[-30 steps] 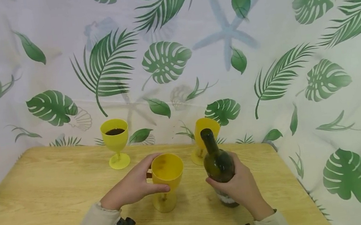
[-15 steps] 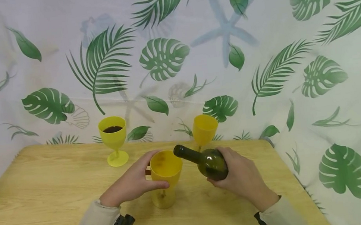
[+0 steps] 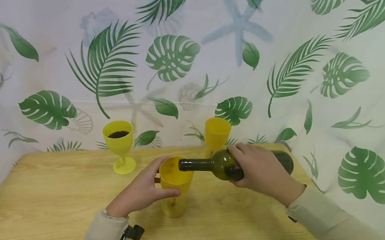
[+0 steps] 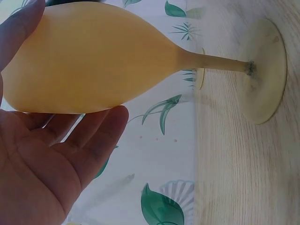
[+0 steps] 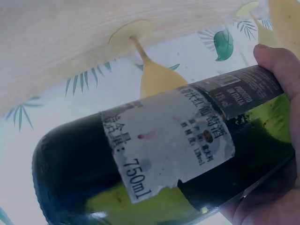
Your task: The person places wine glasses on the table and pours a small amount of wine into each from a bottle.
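Note:
My left hand (image 3: 144, 188) holds an orange-yellow goblet (image 3: 176, 184) by its bowl, thumb at the front and fingers around the far side. In the left wrist view the goblet's foot (image 4: 265, 70) rests on the table. My right hand (image 3: 261, 167) grips a green glass wine bottle (image 3: 224, 164) around its body. The bottle lies nearly level above the table, and its mouth (image 3: 183, 165) is over the right part of the goblet's rim. A torn white label (image 5: 164, 145) marked 750ml shows in the right wrist view. No liquid is visible in the held goblet.
A lime-yellow goblet (image 3: 120, 145) with dark liquid stands at the back left of the wooden table (image 3: 61, 200). Another orange-yellow goblet (image 3: 217, 131) stands behind the bottle, its lower part hidden. A leaf-printed cloth (image 3: 174, 58) hangs along the table's back and right.
My right hand has lifted the bottle from upright and tipped it leftward until it is almost level, bringing its mouth over the goblet. My left hand stays around the goblet.

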`<move>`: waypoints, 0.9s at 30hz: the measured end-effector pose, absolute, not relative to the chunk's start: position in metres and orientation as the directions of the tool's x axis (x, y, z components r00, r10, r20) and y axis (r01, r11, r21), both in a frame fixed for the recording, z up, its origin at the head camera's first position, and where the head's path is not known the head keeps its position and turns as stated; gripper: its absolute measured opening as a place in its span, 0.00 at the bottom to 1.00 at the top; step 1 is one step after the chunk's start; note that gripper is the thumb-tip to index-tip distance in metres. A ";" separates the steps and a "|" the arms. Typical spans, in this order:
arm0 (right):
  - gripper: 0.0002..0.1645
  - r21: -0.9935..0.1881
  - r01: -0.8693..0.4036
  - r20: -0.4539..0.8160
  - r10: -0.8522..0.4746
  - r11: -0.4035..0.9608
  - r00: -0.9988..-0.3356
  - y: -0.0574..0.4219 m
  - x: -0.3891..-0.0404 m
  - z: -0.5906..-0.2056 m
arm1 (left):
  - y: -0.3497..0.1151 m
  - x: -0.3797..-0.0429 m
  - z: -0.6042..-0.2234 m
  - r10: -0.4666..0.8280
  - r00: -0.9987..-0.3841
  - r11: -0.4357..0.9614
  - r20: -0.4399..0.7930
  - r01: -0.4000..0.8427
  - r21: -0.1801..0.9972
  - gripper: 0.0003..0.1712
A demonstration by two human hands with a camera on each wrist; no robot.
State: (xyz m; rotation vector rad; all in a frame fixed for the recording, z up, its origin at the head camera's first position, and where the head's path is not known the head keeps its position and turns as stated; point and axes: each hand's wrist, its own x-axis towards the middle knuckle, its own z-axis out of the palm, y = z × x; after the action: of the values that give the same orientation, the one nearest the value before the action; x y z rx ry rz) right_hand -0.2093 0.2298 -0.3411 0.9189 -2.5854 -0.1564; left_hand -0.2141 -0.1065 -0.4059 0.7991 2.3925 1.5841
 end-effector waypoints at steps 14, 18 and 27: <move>0.50 0.290 -0.591 0.243 -0.655 0.753 -0.715 0.222 -0.210 -0.324 | -0.105 -0.212 -0.404 0.515 -0.844 0.284 0.151 0.335 0.898 0.49; 0.48 0.309 -0.600 0.240 -0.671 0.738 -0.701 0.219 -0.210 -0.321 | -0.104 -0.211 -0.404 0.517 -0.842 0.277 0.154 0.334 0.901 0.49; 0.45 0.336 -0.609 0.237 -0.690 0.719 -0.684 0.215 -0.211 -0.312 | -0.104 -0.211 -0.403 0.524 -0.836 0.263 0.164 0.342 0.902 0.48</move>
State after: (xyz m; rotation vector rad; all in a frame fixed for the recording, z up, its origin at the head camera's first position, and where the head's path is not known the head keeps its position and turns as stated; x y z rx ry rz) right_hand -0.2113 0.2148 -0.3118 1.0104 -2.5781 -0.3278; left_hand -0.2113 -0.1043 -0.4032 0.8175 2.3586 1.6166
